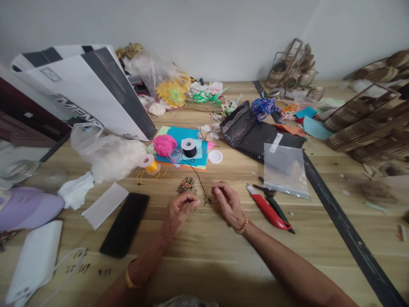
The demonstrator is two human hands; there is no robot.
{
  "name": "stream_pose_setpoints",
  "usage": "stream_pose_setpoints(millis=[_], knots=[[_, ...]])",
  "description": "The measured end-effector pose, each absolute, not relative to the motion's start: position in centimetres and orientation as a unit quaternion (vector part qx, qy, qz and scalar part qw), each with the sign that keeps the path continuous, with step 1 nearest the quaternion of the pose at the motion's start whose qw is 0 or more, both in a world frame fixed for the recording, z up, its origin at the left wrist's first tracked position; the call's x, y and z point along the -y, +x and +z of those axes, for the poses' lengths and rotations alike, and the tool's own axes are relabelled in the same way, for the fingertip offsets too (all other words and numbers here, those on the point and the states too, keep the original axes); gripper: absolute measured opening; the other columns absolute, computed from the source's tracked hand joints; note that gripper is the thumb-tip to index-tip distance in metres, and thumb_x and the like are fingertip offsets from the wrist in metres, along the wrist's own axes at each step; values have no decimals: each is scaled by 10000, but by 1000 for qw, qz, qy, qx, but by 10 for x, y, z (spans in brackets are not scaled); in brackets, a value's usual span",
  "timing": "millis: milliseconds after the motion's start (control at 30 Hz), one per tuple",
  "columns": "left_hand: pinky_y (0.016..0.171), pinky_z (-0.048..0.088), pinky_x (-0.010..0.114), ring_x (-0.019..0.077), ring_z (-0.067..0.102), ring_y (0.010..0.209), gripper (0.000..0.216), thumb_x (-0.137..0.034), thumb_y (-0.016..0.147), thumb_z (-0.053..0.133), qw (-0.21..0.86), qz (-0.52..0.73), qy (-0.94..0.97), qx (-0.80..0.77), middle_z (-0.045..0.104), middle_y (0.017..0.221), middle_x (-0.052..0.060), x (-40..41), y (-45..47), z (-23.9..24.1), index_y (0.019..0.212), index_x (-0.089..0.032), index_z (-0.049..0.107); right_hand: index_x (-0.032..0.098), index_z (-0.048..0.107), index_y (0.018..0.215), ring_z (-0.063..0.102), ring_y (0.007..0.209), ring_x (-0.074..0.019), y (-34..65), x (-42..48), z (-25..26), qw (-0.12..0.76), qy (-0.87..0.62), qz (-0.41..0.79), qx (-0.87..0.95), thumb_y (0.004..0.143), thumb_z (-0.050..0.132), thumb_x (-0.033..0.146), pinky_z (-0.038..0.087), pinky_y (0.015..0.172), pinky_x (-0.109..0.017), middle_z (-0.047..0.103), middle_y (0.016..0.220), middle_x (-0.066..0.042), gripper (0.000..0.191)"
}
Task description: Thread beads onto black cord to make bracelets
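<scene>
Centrally, bead pile (187, 185) just above left hand (179, 209), right hand (225, 200) beside

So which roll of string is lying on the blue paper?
The black thread spool. It sits on the blue paper beside the pink yarn ball, while the orange cord spool rests on the bare wooden table, off the paper.

Two hands, the left hand (179, 209) and the right hand (225, 201), rest on the desk (204, 256). Beyond them stand two spools: one black thread spool (189, 147) and one yellow cord spool (148, 163). One bead pile (187, 184) lies just beyond the left hand, one phone (125, 224) to its left, and one pair of pliers (269, 209) right of the right hand.
</scene>
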State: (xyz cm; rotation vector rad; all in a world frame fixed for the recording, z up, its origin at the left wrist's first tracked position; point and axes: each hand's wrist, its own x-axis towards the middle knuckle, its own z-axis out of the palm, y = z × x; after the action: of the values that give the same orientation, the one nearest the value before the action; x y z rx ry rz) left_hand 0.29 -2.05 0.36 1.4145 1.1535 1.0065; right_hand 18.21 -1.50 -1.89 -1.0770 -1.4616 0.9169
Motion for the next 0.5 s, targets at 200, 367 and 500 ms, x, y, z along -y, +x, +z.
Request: stream_pose_setpoints(millis=[200,367,500], knots=[[667,441,241,143,550,699,154,-280,780,645,505,437,587,-458,598,696,15,21,2,4,689,-157,646,175,594,946,474,525,-103,180,20,-16,494,-403,454,622,899,535,369,389,487,-220,572,657,-5,208],[698,447,246,147,567,720,125,-259,800,631,474,434,610,-464,625,728,19,21,2,0,723,-164,659,176,612,917,519,556,-101,175,23,-20,442,-355,490,662,854,600,363,419,489,-207,620,715,-24,198],[697,450,250,151,574,714,129,-266,793,631,450,431,615,-482,636,721,19,20,3,-5,715,-166,655,171,623,830,529,588,-107,175,20,-22,444,-369,445,685,869,577,327,421,517,-208,614,710,-28,167]])
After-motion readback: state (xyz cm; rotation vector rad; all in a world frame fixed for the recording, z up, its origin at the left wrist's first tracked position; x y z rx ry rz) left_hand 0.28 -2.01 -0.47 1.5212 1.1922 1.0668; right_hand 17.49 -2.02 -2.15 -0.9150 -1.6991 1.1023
